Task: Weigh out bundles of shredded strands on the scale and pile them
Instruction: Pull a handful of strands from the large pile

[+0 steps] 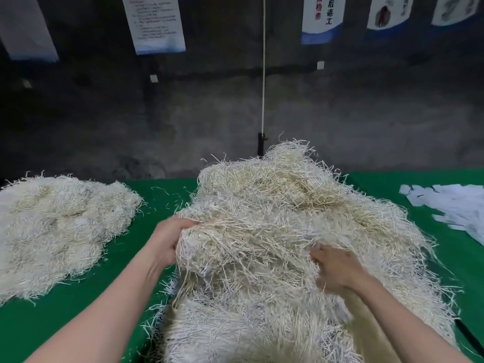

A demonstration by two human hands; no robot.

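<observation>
A large heap of shredded strands (301, 195), pale straw and white, fills the middle of the green table (65, 318). Its long axis runs from the near edge away toward the dark far wall (183, 113), and its highest point is at the far end. At the heap's near left flank a looser bundle (235, 247) is bunched up between the two hands. It lies roughly crosswise, left to right, and many of its strands stream the same way, though the mass is tangled and no single direction holds throughout. The left hand (170, 239) clasps the bundle's left end, with its fingers curled round the strands and its thumb on top. The right hand (337, 268) lies knuckles up on the right end, its fingers bent down into the strands and clutching them, the tips buried and blurred. Both bare forearms reach in from the near edge. Well apart on the left lies a lower, flatter pile of strands (57, 231), spread wide from left to right. At the far right is a scatter of white paper slips (453, 205). A white cord (264, 74) hangs straight down the wall to a black post (260, 144) behind the heap, and printed posters (154, 22) hang along the top.
</observation>
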